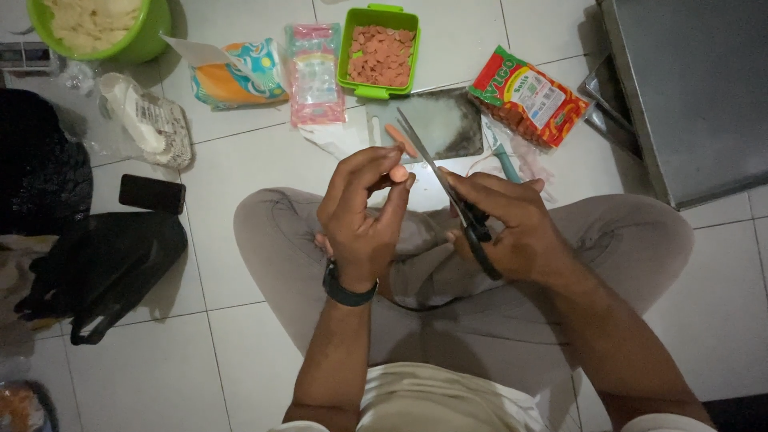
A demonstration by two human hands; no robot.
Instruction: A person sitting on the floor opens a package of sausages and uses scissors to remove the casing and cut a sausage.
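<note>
I sit cross-legged on a white tiled floor. My left hand (364,212), with a dark watch on the wrist, pinches a small pink sausage (398,173) between its fingertips. My right hand (508,228) grips black-handled scissors (444,180), whose blades point up and left toward the sausage. Just beyond my hands lies a grey cutting board (444,120) with another sausage (400,140) on it. A green rectangular box (378,18) behind the board holds several sausage slices.
A red sausage packet (528,100), a pink packet (314,72) and a colourful pouch (240,76) lie at the back. A green bowl (152,36) of pale food is far left. A black phone (152,194), a dark bag (104,268) and a metal cabinet (696,96) flank me.
</note>
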